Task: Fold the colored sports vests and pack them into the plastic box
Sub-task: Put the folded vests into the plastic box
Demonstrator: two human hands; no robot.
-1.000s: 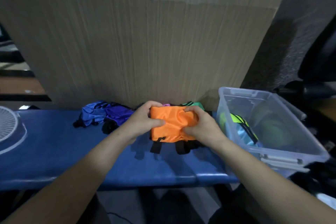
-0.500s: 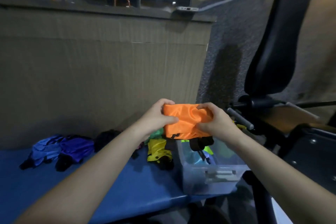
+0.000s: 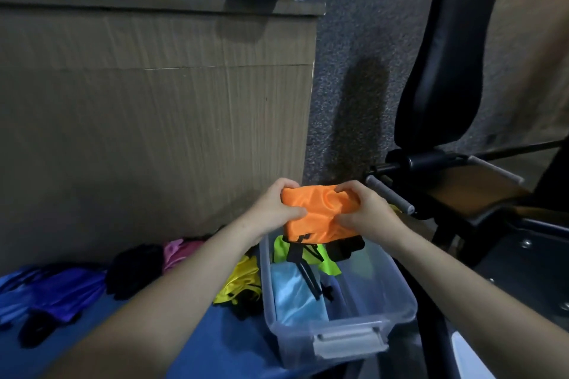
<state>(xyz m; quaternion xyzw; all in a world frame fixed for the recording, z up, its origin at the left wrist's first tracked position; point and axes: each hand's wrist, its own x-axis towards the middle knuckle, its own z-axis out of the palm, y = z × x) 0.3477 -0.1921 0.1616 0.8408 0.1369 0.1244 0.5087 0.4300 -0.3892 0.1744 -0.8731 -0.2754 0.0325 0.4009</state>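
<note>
The orange vest [image 3: 317, 215] is thin, shiny synthetic cloth, creased where it is bunched, with matt black straps [image 3: 303, 268] hanging below. The plastic box [image 3: 397, 295] is clear, slightly cloudy plastic with a smooth sheen; inside lie a glossy light-blue vest [image 3: 292, 295] and a neon-green vest [image 3: 326, 264]. To the left, the desk [image 3: 221, 344] has a smooth blue padded covering. The far wall panel [image 3: 154, 132] looks like matt, grained wood laminate. On the right, the black seat back [image 3: 446, 49] shows smooth, faintly glossy upholstery.
</note>
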